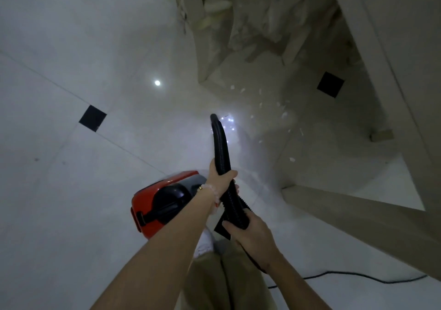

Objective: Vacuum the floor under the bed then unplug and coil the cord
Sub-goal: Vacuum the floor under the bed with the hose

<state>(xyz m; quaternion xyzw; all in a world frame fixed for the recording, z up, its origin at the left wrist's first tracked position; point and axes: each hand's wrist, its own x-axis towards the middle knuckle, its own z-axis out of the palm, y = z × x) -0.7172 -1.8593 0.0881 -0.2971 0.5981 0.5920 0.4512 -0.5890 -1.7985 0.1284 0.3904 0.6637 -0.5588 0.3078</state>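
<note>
A black ribbed vacuum hose (220, 147) points away from me, its nozzle tip just above the white tiled floor in front of the bed frame. My left hand (220, 178) is shut around the hose at mid-length. My right hand (250, 231) grips the hose lower down, closer to my body. The red and black vacuum body (164, 202) sits on the floor under my left forearm. White scraps of debris (262, 109) lie scattered on the floor past the nozzle, reaching under the bed. A black cord (346, 275) trails across the floor at the lower right.
The pale wooden bed frame (358, 216) runs along the right, with a leg (198, 23) at the top centre and bundled plastic-wrapped items (262, 18) stored beneath. Black inset tiles (92, 118) mark the floor. A small block (381, 135) lies under the bed.
</note>
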